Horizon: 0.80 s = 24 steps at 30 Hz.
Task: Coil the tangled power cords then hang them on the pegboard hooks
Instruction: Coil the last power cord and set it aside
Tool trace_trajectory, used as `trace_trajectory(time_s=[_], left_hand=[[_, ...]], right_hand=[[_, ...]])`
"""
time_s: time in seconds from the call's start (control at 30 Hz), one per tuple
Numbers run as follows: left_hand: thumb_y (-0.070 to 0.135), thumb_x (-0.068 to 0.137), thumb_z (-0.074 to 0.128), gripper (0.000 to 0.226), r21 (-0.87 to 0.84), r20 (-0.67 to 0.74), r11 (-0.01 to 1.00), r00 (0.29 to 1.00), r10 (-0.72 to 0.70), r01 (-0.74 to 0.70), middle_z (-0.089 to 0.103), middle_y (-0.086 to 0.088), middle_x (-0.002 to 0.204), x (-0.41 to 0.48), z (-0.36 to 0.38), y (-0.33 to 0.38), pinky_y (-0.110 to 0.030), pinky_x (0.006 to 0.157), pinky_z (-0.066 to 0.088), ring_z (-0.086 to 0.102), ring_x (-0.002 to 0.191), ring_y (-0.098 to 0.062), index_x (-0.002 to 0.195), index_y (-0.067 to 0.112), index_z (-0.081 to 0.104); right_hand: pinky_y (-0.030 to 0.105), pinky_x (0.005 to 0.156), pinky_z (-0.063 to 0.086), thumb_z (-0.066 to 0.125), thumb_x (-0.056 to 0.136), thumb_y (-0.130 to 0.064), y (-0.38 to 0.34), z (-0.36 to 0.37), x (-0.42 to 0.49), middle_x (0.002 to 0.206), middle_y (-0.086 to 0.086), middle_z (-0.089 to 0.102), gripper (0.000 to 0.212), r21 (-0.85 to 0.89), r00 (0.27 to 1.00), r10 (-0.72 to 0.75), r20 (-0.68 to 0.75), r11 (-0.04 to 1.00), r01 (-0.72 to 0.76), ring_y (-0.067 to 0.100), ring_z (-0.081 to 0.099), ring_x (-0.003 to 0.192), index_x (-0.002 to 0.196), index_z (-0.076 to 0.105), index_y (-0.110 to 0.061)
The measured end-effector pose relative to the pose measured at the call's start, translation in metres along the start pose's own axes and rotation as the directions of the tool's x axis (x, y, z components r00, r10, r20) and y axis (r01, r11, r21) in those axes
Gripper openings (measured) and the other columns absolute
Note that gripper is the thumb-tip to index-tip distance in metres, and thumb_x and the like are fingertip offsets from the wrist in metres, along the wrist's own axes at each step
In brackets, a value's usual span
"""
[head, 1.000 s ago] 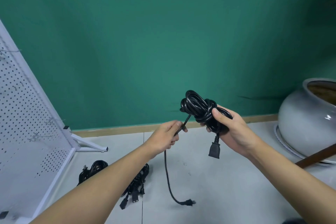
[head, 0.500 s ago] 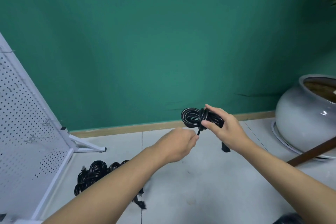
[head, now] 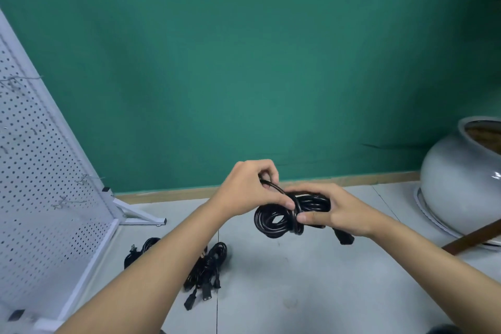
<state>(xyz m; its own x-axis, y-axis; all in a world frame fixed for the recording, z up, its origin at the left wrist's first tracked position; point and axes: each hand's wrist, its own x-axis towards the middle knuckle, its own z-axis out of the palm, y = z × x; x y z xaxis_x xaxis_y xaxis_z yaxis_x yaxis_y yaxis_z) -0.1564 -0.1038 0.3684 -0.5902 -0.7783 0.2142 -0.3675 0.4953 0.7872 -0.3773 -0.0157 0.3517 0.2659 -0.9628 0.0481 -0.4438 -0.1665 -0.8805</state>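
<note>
At your nine o'clock the white perforated metal pegboard [head: 40, 171] leans back on its frame. Thin wire hooks [head: 67, 201] jut from it, and those in view are bare. At seven o'clock, on the pale tiled floor [head: 298, 293], a loose heap of black cords [head: 208, 266] lies partly behind your forearm. Just below centre, your left hand [head: 249, 187] has its fingers [head: 267, 167] curled tight, pinching the free tail of the black rubber-sheathed power cord [head: 279, 218]. The cord hangs in the air between both hands as a glossy bundle of loops. Your right hand [head: 347, 211] grips the bundle at its three o'clock side, thumb pressed across the strands, and a blocky moulded plug [head: 345, 238] dangles under the palm. Expect the cord to be light, limp yet springy. The smooth jacket will likely slip, and the loops may spring open if your grip slackens. Hold it at the waist where the strands cross, not by a single loop or by the plug. At four o'clock a rounded grey glazed ceramic pot [head: 461, 184] sits against the green wall [head: 244, 62].
</note>
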Motion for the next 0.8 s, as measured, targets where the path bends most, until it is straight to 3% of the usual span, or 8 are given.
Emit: trace_trajectory(time_s=[0.07,0.17,0.23,0.33,0.47,0.57,0.67,0.8], left_hand=[[0.032,0.055,0.102,0.057,-0.086,0.023,0.995,0.999,-0.045,0.047,0.058,0.009,0.067,-0.001,0.002,-0.006,-0.024,0.062,0.040,0.050,0.060,-0.005,0.085,0.012,0.058],[0.041,0.054,0.100,0.064,-0.183,0.074,0.980,0.995,-0.069,0.081,0.064,-0.001,0.083,0.002,0.006,-0.017,-0.027,0.072,0.043,0.055,0.073,-0.010,0.089,0.014,0.054],[0.051,0.054,0.096,0.060,-0.154,0.103,0.981,0.989,-0.102,0.117,0.069,-0.006,0.094,0.002,0.007,-0.021,-0.028,0.080,0.045,0.060,0.085,-0.016,0.086,0.021,0.055],[0.041,0.076,0.091,0.044,-0.244,0.213,0.952,0.968,-0.133,0.184,0.076,-0.003,0.099,-0.002,0.008,-0.027,-0.027,0.090,0.050,0.069,0.093,-0.010,0.093,0.015,0.060],[0.070,0.095,0.052,0.053,-0.368,0.306,0.854,0.915,-0.263,0.368,0.075,0.008,0.103,-0.004,0.013,-0.035,-0.039,0.103,0.049,0.068,0.097,-0.009,0.103,0.018,0.061],[0.057,0.108,0.023,0.057,-0.547,0.360,0.676,0.868,-0.342,0.494,0.073,-0.004,0.120,0.000,0.014,-0.046,-0.041,0.097,0.045,0.062,0.103,-0.016,0.114,0.016,0.062],[0.033,0.107,0.022,0.049,-0.567,0.356,0.635,0.851,-0.386,0.525,0.074,-0.003,0.120,0.001,0.019,-0.051,-0.048,0.105,0.043,0.062,0.107,-0.021,0.121,0.013,0.064],[0.035,0.108,0.032,0.041,-0.422,0.370,0.718,0.828,-0.421,0.554,0.073,-0.001,0.114,0.000,0.029,-0.047,-0.049,0.110,0.043,0.072,0.109,-0.021,0.121,0.019,0.068]], right_hand=[[0.020,0.080,0.052,0.079,0.091,-0.012,-0.004,0.003,-0.001,0.137,-0.006,0.066,0.060,0.051,1.000,0.002,0.027,0.999,-0.004,0.006,0.066,0.112,0.143,0.058,-0.031],[0.020,0.102,0.046,0.078,0.092,-0.018,-0.006,0.007,-0.002,0.147,-0.017,0.055,0.063,-0.050,0.998,-0.036,0.041,0.998,0.038,0.000,0.055,0.131,0.148,0.052,-0.035],[0.011,0.094,0.043,0.076,0.094,-0.016,-0.007,0.009,-0.003,0.148,-0.016,0.053,0.060,-0.075,0.997,-0.040,0.059,0.996,0.044,-0.008,0.057,0.119,0.147,0.054,-0.032],[0.006,0.084,0.043,0.076,0.093,-0.011,-0.006,0.011,-0.003,0.144,-0.016,0.056,0.058,-0.057,0.999,-0.018,0.036,0.998,0.020,-0.011,0.060,0.103,0.145,0.057,-0.028],[0.030,0.090,0.055,0.076,0.093,-0.017,-0.006,0.005,-0.002,0.136,-0.014,0.062,0.052,-0.015,1.000,-0.003,-0.015,1.000,0.003,0.009,0.067,0.109,0.140,0.062,-0.033],[0.037,0.092,0.057,0.076,0.093,-0.017,-0.003,0.000,-0.004,0.135,-0.009,0.065,0.047,0.048,0.999,0.011,-0.047,0.999,-0.009,0.014,0.068,0.113,0.137,0.064,-0.031],[0.057,0.105,0.047,0.076,0.092,-0.023,0.002,-0.002,-0.005,0.135,-0.004,0.066,0.047,0.116,0.997,0.020,-0.072,0.993,-0.012,0.031,0.064,0.121,0.137,0.064,-0.029],[0.047,0.120,0.036,0.076,0.092,-0.030,0.005,0.000,-0.003,0.141,-0.012,0.060,0.048,0.134,0.982,0.011,-0.191,0.991,0.015,0.011,0.053,0.136,0.138,0.062,-0.038]])
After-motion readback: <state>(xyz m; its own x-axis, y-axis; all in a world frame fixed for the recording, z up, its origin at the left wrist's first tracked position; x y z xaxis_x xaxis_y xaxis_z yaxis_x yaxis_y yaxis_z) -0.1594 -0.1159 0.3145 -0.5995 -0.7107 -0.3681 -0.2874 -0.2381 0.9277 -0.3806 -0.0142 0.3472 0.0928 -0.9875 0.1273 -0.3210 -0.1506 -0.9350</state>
